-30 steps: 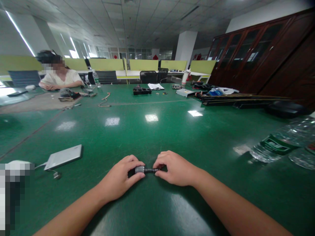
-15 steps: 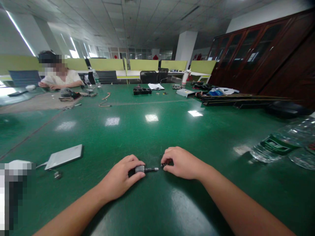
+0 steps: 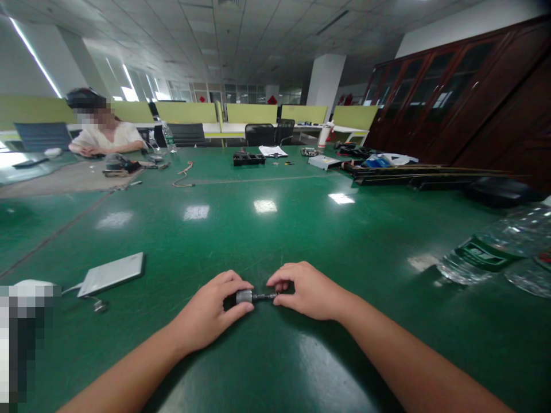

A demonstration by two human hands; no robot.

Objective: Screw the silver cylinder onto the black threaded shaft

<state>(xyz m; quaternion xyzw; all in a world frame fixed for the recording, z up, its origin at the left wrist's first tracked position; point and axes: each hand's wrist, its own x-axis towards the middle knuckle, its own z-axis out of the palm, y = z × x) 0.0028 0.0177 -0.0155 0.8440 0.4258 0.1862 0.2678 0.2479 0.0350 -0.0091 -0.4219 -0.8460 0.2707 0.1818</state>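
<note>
My left hand (image 3: 210, 307) is closed around a grey metal cylinder (image 3: 244, 296) lying along the green table, its thin dark shaft (image 3: 260, 297) pointing right. The palm end of the cylinder is hidden by my fingers. At the shaft's free tip, my right hand (image 3: 307, 291) has its thumb and forefinger around a small dark ridged piece (image 3: 274, 296). Mostly covered by the fingertips, this piece meets the shaft's end; how far it sits over the shaft I cannot tell.
A silver flat box (image 3: 112, 274) with a white cable lies at left, beside a small metal part (image 3: 100, 306). Clear water bottles (image 3: 482, 252) lie at right. Across the table (image 3: 241, 229) sit a black tray (image 3: 248, 159), papers and a seated person (image 3: 107, 137).
My right hand has moved left with the small dark piece, closing the gap to the shaft's tip. My left hand stays in place. The seated person's hands have lowered.
</note>
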